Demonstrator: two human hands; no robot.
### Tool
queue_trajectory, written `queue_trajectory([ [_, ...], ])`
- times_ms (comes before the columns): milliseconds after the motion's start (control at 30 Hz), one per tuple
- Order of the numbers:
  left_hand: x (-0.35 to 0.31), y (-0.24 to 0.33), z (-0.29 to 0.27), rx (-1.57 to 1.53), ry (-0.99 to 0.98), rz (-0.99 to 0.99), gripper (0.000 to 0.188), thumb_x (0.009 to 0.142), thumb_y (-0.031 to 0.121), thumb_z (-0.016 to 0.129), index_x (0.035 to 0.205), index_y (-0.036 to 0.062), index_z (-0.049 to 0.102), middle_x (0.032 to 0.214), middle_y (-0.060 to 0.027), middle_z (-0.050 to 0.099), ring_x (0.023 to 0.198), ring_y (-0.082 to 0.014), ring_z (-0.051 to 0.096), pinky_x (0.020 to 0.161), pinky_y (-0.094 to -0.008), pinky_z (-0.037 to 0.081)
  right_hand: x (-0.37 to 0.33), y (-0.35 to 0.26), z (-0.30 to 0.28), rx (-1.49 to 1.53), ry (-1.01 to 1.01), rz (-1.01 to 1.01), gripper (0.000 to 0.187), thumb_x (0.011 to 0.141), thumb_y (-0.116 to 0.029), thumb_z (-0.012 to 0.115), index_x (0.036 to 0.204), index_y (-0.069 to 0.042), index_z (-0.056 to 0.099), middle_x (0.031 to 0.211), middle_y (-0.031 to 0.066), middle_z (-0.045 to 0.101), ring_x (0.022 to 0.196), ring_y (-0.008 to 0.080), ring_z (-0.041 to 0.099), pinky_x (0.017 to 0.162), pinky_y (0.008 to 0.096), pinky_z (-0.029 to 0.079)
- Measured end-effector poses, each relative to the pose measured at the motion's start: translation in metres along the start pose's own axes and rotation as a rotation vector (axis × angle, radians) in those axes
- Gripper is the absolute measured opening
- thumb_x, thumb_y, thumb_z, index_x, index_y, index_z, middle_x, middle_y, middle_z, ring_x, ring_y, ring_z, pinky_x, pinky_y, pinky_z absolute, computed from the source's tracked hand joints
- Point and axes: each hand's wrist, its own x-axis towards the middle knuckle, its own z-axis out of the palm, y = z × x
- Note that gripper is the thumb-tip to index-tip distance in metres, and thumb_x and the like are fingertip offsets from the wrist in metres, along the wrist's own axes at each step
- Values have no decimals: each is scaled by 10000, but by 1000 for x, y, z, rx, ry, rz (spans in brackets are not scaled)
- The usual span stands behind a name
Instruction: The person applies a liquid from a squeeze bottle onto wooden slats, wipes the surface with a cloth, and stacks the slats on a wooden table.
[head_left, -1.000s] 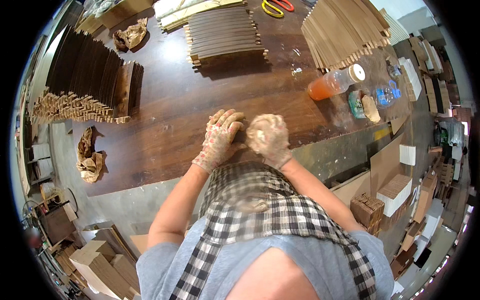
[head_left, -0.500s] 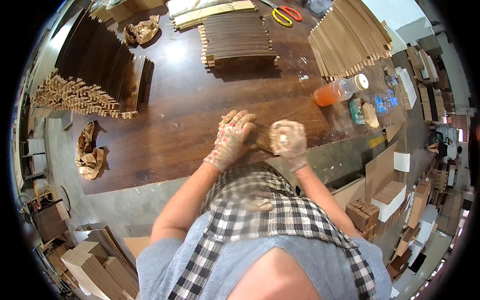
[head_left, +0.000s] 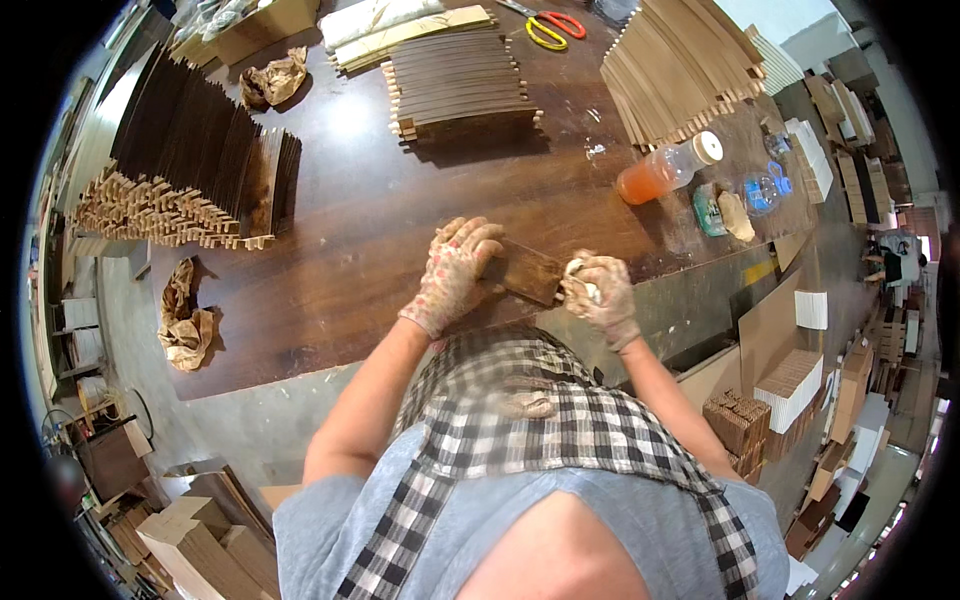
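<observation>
While our left hand grips the board at left, our right hand, closed round a pale wad, should press evenly.

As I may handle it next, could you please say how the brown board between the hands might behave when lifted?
The brown board is probably stiff: its edges look straight. It may be light: its visible part looks no bigger than the left hand.
</observation>
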Motion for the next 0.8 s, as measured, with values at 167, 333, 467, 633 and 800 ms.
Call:
queue_trajectory([
  [167,5,-8,-17,-106,234,-49,659,682,258,916,1233,61,614,1293,-180,580,1254,-406,523,1053,-525,447,19,11,-21,161,76,138,297,839,-189,754,1116,-94,706,1101,129,704,1070,313,648,972,436,502],
  [333,-45,6,15,-385,301,-624,436,884,80,777,1241,-14,543,1159,-200,603,1045,-309,656,889,-407,567,42,-25,11,237,-93,268,408,874,-224,731,1211,-2,677,1111,177,713,1044,320,685,954,418,532],
  [467,-52,23,43,-390,336,-573,693,938,120,748,1515,-26,393,1460,-203,490,1255,-271,582,1032,-367,498,49,-42,23,580,-294,434,483,900,-256,723,1276,38,647,1155,199,711,1031,306,704,929,392,549],
  [633,-24,41,26,-497,334,-713,701,973,292,680,1507,-61,395,1489,-274,470,1319,-406,531,1121,-425,435,66,-46,31,831,-438,488,541,907,-227,724,1335,79,599,1196,205,705,1046,268,702,918,339,551],
  [800,-15,23,-10,-579,323,-549,605,1053,450,523,1449,-6,487,1341,-233,600,1210,-355,612,1067,-411,499,80,-67,31,1467,-537,603,519,935,-128,722,1389,57,556,1140,116,702,1005,170,680,833,271,566],
])
